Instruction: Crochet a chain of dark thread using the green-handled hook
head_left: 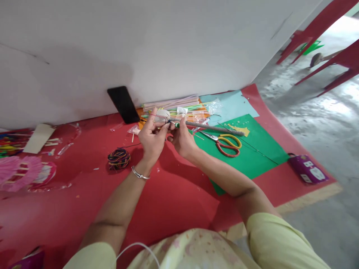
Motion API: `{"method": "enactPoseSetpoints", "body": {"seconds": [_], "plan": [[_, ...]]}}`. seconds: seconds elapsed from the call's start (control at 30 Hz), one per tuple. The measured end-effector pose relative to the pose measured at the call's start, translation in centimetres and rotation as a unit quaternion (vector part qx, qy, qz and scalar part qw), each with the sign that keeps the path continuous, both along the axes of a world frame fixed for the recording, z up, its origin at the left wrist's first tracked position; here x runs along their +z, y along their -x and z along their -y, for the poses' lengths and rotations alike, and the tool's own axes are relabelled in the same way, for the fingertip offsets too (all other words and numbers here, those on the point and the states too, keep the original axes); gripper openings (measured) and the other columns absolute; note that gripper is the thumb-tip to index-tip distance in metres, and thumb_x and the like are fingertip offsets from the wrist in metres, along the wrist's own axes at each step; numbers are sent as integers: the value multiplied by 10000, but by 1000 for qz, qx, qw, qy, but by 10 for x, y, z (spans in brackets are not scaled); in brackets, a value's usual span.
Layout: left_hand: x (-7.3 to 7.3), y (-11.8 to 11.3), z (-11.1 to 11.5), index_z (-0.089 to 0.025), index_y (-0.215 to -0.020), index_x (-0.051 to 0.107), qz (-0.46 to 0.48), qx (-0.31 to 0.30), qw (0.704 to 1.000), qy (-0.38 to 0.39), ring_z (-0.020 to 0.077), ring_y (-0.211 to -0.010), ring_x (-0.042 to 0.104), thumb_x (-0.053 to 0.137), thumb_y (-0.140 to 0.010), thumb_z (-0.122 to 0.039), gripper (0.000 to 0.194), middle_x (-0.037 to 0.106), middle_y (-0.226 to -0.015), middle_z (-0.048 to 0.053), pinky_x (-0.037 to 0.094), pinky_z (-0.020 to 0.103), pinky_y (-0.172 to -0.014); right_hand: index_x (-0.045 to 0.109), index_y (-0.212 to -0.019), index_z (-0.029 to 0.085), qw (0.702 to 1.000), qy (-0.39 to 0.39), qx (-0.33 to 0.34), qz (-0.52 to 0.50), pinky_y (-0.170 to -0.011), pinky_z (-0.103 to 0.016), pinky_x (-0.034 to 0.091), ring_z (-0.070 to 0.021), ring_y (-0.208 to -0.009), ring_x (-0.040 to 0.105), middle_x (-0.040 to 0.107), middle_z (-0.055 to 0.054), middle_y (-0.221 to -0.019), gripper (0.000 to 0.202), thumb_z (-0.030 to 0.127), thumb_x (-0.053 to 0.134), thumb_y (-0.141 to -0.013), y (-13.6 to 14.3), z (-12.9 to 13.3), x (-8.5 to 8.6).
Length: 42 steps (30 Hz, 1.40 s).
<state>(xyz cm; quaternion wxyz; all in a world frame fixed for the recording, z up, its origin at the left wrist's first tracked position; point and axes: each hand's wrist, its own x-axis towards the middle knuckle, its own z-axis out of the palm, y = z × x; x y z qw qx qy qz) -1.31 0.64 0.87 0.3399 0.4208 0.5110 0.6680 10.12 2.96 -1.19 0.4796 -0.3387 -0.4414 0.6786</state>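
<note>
A thin grey-brown stick is held level between my two hands above the table, its far end pointing right. My left hand pinches its left end, where a small dark wrap shows. Fingers of my right hand close round the stick just beside it. A small green piece shows by the fingertips; its kind is unclear. To the left of my left hand lies a ball of dark multicoloured yarn, a strand running toward the hands. Scissors with red and yellow handles lie right of my right hand.
A red sheet covers the table, with a green sheet and light blue paper on it. A black phone leans on the wall. Coloured sticks lie behind my hands, a purple pouch at right, pink crafts at left.
</note>
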Motion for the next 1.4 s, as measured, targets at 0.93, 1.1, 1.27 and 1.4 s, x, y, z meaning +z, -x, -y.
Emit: {"method": "enactPoseSetpoints", "body": {"seconds": [0.93, 1.1, 1.27, 1.4], "plan": [[13, 45, -8, -311, -1490, 764, 138, -260, 941, 166, 41, -407, 361, 1066, -607, -239, 937, 734, -712, -47, 197, 219, -377, 748, -810, 195, 943, -278, 152, 105, -593, -276, 524, -140, -674, 623, 702, -59, -855, 786, 952, 576, -934, -57, -45, 16], [14, 50, -9, -288, -1383, 833, 131, -255, 945, 155, 43, -434, 432, 1075, -557, -190, 866, 739, -719, -24, 209, 193, -391, 836, -841, 197, 913, -351, 145, 146, -673, -296, 539, -158, -737, 652, 738, -76, -875, 717, 866, 621, -977, -67, -50, 27], [14, 53, -9, -270, -1398, 831, 104, -253, 951, 143, 51, -460, 448, 1040, -578, -149, 856, 754, -732, -7, 227, 203, -422, 890, -891, 231, 888, -404, 145, 165, -805, -353, 553, -186, -786, 664, 769, -68, -878, 580, 769, 703, -996, -73, -50, 38], [15, 52, -9, -242, -1328, 855, 88, -250, 956, 130, 59, -488, 472, 1000, -588, -127, 763, 766, -746, 5, 227, 204, -440, 892, -898, 225, 879, -410, 149, 191, -793, -333, 533, -162, -740, 627, 747, -52, -871, 523, 712, 736, -1007, -79, -48, 45]]}}
